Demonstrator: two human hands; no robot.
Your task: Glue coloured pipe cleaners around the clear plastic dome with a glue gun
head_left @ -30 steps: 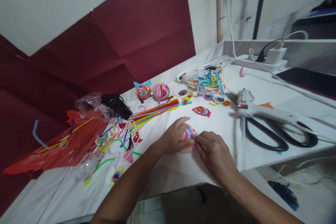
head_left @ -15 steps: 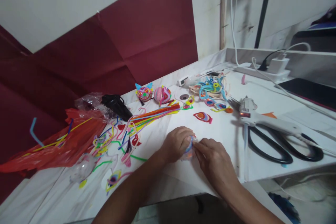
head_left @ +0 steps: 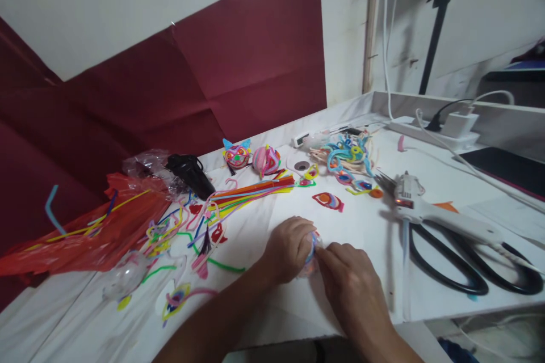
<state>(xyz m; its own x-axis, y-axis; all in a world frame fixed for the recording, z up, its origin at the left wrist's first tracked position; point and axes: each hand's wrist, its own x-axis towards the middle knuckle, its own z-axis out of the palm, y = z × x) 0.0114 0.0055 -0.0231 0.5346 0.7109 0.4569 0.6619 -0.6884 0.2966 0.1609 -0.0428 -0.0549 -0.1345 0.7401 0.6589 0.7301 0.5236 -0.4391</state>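
Observation:
Close to the table's front edge, my left hand [head_left: 289, 250] is wrapped around a small, clear plastic ball [head_left: 310, 269] with blue, red and pale strips on it. My right hand [head_left: 351, 279] pinches at the ball's right side, its fingertips pressed together there. Whether a strip lies between those fingertips is hidden. Much of the ball is covered by my fingers. Just beyond the hands lies a flat eye-shaped piece [head_left: 328, 201] of red, lilac and orange pipe cleaner.
Black-handled scissors [head_left: 451, 264] and a white glue gun [head_left: 451, 218] lie on the right. Two decorated balls [head_left: 237, 156] stand behind a bundle of pipe cleaners [head_left: 251, 188]. At left are another clear ball [head_left: 126, 277] and a red plastic bag [head_left: 128, 227]. A power strip [head_left: 434, 133] sits far right.
The view has shifted slightly, so the table items appear lower and some further apart. Both hands keep their grip on the ball, with barely any change in their pose.

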